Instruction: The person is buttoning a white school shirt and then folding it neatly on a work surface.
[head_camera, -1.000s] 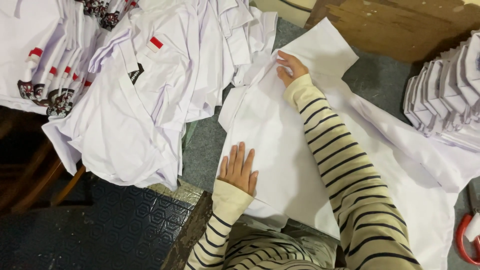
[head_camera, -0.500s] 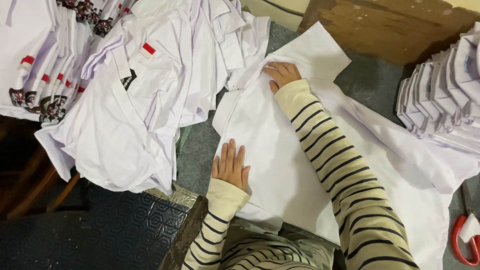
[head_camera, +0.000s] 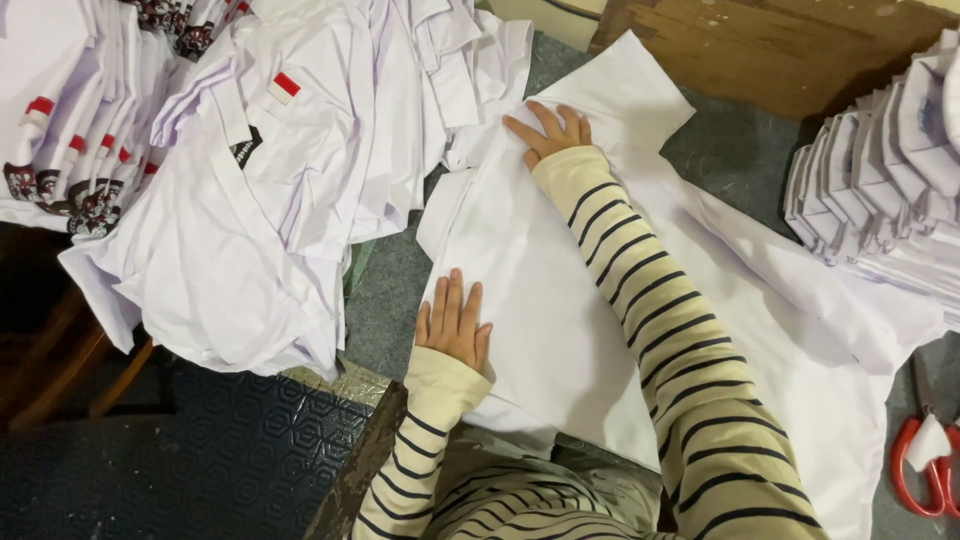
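Observation:
A white shirt (head_camera: 560, 300) lies spread flat on a grey table (head_camera: 385, 300). My left hand (head_camera: 455, 325) presses flat on the shirt's near left edge, fingers together and pointing away from me. My right hand (head_camera: 550, 130) lies palm down on the far left part of the same shirt, fingers spread toward the pile of white shirts (head_camera: 300, 170). Both arms wear cream sleeves with dark stripes. Neither hand grips anything.
A heap of white shirts with small red-and-white patches fills the left. A stack of folded white garments (head_camera: 880, 200) sits at the right edge. Red-handled scissors (head_camera: 925, 470) lie at the lower right. A brown wooden board (head_camera: 780, 50) is at the back.
My right hand has slid left and flattened on the shirt's far edge. My left hand has stayed pressed on the near edge. The view has shifted slightly.

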